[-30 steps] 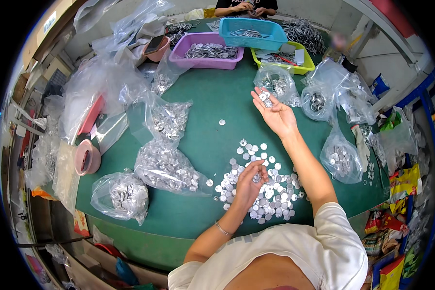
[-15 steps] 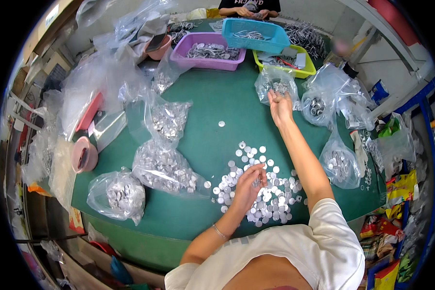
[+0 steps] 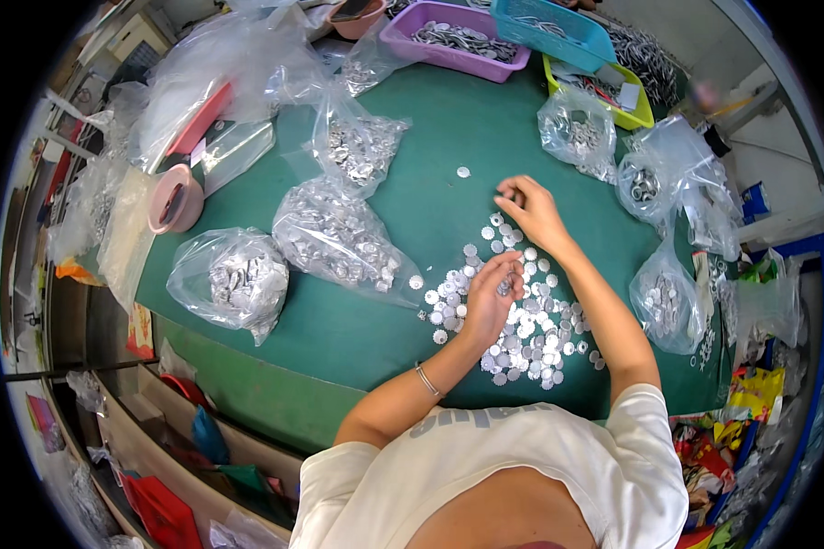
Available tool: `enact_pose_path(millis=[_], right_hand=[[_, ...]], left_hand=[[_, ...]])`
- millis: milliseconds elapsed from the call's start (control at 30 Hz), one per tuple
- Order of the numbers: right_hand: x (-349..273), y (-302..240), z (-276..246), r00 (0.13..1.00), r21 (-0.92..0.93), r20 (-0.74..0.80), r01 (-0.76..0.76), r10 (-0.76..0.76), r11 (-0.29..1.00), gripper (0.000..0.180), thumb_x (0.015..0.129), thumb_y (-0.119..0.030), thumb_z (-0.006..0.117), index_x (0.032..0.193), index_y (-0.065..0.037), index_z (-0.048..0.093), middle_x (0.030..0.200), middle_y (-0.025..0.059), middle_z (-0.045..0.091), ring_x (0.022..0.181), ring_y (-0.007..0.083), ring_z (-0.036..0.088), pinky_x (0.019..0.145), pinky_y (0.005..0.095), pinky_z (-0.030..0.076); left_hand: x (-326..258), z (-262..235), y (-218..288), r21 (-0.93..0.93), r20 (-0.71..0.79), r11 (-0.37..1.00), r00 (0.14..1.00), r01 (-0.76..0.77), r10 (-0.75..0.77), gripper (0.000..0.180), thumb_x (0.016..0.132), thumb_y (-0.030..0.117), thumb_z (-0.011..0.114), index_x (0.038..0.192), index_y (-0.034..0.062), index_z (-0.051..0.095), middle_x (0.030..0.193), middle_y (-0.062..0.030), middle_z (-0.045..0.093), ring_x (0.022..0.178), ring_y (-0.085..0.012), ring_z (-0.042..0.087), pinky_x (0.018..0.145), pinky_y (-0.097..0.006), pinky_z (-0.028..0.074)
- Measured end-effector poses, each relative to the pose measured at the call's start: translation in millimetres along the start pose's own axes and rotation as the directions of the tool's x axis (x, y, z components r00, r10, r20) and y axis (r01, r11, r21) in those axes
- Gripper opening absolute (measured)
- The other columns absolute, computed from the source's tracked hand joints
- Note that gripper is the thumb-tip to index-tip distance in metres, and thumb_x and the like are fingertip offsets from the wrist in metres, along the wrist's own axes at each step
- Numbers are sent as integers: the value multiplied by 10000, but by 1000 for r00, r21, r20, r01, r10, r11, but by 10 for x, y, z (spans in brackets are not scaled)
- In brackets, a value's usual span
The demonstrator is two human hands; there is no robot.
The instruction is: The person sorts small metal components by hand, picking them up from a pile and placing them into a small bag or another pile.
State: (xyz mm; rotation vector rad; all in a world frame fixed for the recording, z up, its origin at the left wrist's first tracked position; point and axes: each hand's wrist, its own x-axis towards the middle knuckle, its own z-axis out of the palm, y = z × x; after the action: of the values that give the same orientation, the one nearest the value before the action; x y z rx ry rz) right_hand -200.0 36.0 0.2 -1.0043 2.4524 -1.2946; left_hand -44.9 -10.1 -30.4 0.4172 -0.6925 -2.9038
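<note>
A loose pile of silver scalloped discs (image 3: 533, 331) lies on the green table close in front of me. Above its left part is my left hand (image 3: 493, 300), fingers curled around small shiny metal pieces (image 3: 504, 286), whose exact shape is too small to tell. My right hand (image 3: 533, 216) hovers just beyond the pile's far edge, its fingers bent inward. Whatever those fingertips may hold cannot be made out. One single disc (image 3: 463, 172) lies apart, farther up the table. A clear bag of small metal parts (image 3: 579, 133) sits open at the far right.
Clear bags of metal parts (image 3: 339, 240) lie left of the pile, and another bag (image 3: 666, 300) lies right. A purple basket (image 3: 455, 48), a blue basket (image 3: 558, 37) and a yellow-green basket (image 3: 639, 112) stand at the back. A pink cup (image 3: 176, 199) is at left.
My right hand has come back from the far-right bag of small parts toward the disc pile. My left hand stays curled over the pile. The view has shifted, with the table's back now partly cut off.
</note>
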Motion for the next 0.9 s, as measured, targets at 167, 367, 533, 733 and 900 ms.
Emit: enact_pose_path(millis=[167,367,533,733,900], right_hand=[[575,215,530,896,-442,-41,380,-442,813,203,756,-127,634,899,0,566,882,109,522,767,280,520,698,372,444],[542,188,421,905,-282,-59,390,-421,877,108,769,-87,589,817,3,554,804,118,529,786,284,523,718,360,433],[156,60,-182,739,35,599,360,-308,932,102,776,-56,570,864,-7,585,903,92,564,793,213,536,719,298,437],[618,357,-402,890,-650,118,405,-441,643,282,786,-41,552,1066,-25,528,1169,143,485,1123,339,437,948,412,355],[819,776,-690,978,-991,38,63,-204,115,324,788,-176,576,1106,-122,554,1175,89,513,1106,262,467,898,485,363]], left_hand=[[-2,26,46,4,-23,1000,1000,2,-2,245,907,113,425,1082,-39,503,819,-59,480,686,-130,431,639,-261,376],[-45,23,74,-31,-42,1000,999,-3,2,219,906,109,432,1057,-23,521,788,-44,473,683,-118,427,639,-254,369],[-90,-7,41,-102,-73,989,992,-106,99,200,907,101,428,1033,-19,528,751,-34,464,664,-104,418,615,-240,355],[-105,29,19,-56,-81,997,996,-53,49,180,903,96,427,991,-4,549,736,-26,456,669,-100,416,605,-242,350],[-108,47,41,-23,-90,999,995,-39,37,185,907,116,441,996,8,562,721,-7,468,620,-73,416,567,-213,347]])
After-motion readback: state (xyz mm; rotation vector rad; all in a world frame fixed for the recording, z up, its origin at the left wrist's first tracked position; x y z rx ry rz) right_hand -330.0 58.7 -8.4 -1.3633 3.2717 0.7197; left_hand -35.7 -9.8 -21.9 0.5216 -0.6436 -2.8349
